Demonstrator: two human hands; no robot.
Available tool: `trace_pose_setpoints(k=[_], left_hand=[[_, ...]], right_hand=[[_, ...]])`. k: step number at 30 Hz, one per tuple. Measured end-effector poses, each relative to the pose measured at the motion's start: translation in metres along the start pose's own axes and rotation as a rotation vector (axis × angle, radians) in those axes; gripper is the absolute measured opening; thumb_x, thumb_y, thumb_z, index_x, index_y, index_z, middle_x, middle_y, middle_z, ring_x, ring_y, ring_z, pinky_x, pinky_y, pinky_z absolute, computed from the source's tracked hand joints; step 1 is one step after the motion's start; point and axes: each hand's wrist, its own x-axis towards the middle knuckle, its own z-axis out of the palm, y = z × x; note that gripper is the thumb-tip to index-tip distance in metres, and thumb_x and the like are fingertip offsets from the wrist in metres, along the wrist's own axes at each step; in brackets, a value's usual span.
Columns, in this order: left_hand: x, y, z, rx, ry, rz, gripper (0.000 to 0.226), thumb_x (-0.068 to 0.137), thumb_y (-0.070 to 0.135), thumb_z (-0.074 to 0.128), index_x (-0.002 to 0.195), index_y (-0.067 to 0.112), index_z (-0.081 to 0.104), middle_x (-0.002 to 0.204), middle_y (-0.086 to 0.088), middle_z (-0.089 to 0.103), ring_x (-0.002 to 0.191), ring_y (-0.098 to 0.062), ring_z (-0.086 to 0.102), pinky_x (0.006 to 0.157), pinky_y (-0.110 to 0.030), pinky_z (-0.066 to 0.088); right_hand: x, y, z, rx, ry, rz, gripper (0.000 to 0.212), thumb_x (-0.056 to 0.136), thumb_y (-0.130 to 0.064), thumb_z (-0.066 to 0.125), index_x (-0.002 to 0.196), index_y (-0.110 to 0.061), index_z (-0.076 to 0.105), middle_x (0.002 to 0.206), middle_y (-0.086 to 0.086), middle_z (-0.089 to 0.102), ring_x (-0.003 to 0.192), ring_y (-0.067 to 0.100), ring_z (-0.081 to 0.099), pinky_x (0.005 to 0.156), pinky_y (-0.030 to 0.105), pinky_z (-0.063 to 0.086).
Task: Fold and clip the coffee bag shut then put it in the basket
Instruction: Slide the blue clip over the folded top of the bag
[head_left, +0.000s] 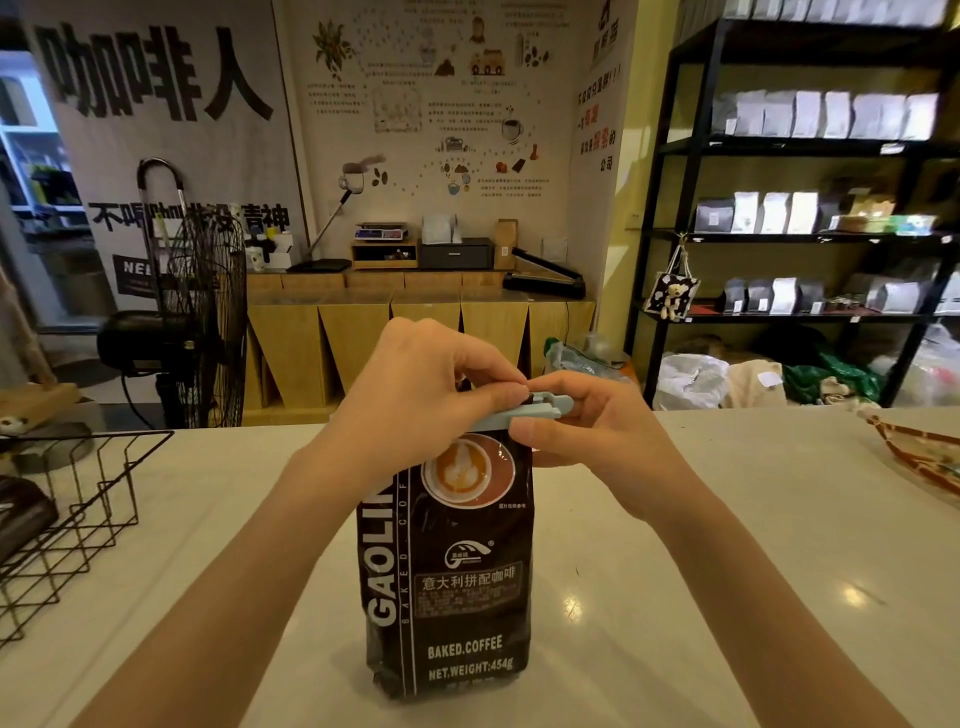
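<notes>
A dark brown coffee bag (457, 571) with a latte picture and white lettering stands upright on the white counter (727, 571). Its top is folded down. A pale blue-green bag clip (524, 413) lies across the folded top. My left hand (415, 395) grips the fold and the clip's left part from above, hiding the bag's top left corner. My right hand (587, 426) pinches the clip's right end, thumb beneath and fingers on top. A black wire basket (98, 499) sits at the counter's left edge, well apart from the bag.
A dark bag (21, 514) lies inside the wire basket. A patterned tray (919, 452) sits at the counter's far right edge. Beyond the counter stand a black fan (202, 312), a wooden cabinet and black shelves (810, 228) with bags.
</notes>
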Motion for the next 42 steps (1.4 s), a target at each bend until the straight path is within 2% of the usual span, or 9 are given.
trace_pose_setpoints(k=[4,10,17,20,23,25,34,39,42], left_hand=[[-0.003,-0.003,-0.003,-0.028,-0.025,0.002,0.011,0.077,0.023,0.065,0.085,0.023,0.072,0.071,0.013,0.067,0.082,-0.001,0.061,0.066,-0.007,0.046],[-0.002,-0.005,-0.006,-0.040,-0.061,-0.006,0.014,0.077,0.019,0.063,0.088,0.024,0.070,0.075,0.010,0.067,0.087,0.000,0.059,0.073,-0.007,0.046],[-0.009,-0.008,0.003,-0.045,0.094,-0.019,0.012,0.074,0.016,0.068,0.085,0.020,0.071,0.074,0.013,0.064,0.090,0.002,0.058,0.069,-0.004,0.047],[-0.006,-0.006,-0.003,-0.046,0.008,-0.042,0.015,0.074,0.027,0.065,0.089,0.025,0.070,0.072,0.018,0.062,0.088,0.006,0.058,0.065,-0.004,0.047],[-0.002,-0.006,-0.004,0.000,-0.132,-0.055,0.036,0.068,0.047,0.060,0.100,0.030,0.065,0.087,0.013,0.065,0.079,-0.001,0.062,0.066,-0.015,0.051],[-0.001,-0.008,-0.001,0.043,-0.177,-0.074,0.037,0.071,0.043,0.061,0.106,0.030,0.061,0.094,0.008,0.068,0.080,0.000,0.061,0.070,-0.018,0.052],[-0.003,-0.012,0.003,0.009,-0.149,-0.105,0.030,0.074,0.036,0.062,0.102,0.026,0.065,0.085,0.006,0.071,0.073,-0.002,0.064,0.065,-0.021,0.054],[-0.002,-0.011,0.003,-0.015,-0.158,-0.133,0.028,0.073,0.033,0.064,0.100,0.026,0.066,0.078,0.010,0.068,0.072,-0.001,0.064,0.066,-0.014,0.052],[-0.002,-0.012,0.004,-0.013,-0.157,-0.156,0.027,0.073,0.033,0.065,0.099,0.027,0.066,0.074,0.018,0.063,0.070,-0.001,0.063,0.060,-0.011,0.051]], right_hand=[[0.000,0.000,0.000,0.007,0.001,0.009,0.022,0.067,-0.019,0.068,0.089,-0.020,0.065,0.074,-0.009,0.074,0.077,0.011,0.071,0.059,0.019,0.056],[0.000,0.002,-0.001,0.046,-0.014,0.020,0.018,0.069,-0.024,0.063,0.087,-0.026,0.066,0.076,-0.010,0.074,0.083,0.010,0.071,0.062,0.020,0.057],[0.001,0.009,-0.004,0.042,-0.019,0.019,0.025,0.073,-0.025,0.060,0.096,-0.016,0.060,0.081,-0.004,0.073,0.087,0.017,0.070,0.071,0.027,0.059],[0.001,0.010,-0.003,0.029,-0.009,0.007,0.025,0.072,-0.026,0.060,0.094,-0.015,0.058,0.082,-0.003,0.072,0.087,0.018,0.070,0.071,0.028,0.059],[0.001,0.011,-0.004,0.050,0.002,0.007,0.023,0.072,-0.025,0.060,0.093,-0.015,0.058,0.084,-0.002,0.072,0.086,0.019,0.070,0.067,0.025,0.058],[0.002,0.011,-0.004,0.053,0.005,0.005,0.023,0.071,-0.024,0.061,0.091,-0.015,0.058,0.082,-0.002,0.073,0.084,0.018,0.070,0.066,0.025,0.058],[0.004,0.017,-0.010,-0.029,0.091,0.002,0.027,0.065,-0.028,0.066,0.090,-0.018,0.070,0.082,-0.004,0.074,0.083,0.017,0.070,0.070,0.026,0.059],[0.002,0.011,-0.014,-0.106,-0.002,0.043,0.026,0.073,-0.029,0.060,0.096,-0.022,0.070,0.084,-0.011,0.074,0.089,0.009,0.067,0.078,0.021,0.055],[0.001,0.008,-0.013,-0.147,0.038,0.014,0.027,0.072,-0.031,0.061,0.096,-0.024,0.070,0.081,-0.013,0.073,0.089,0.008,0.066,0.077,0.019,0.053]])
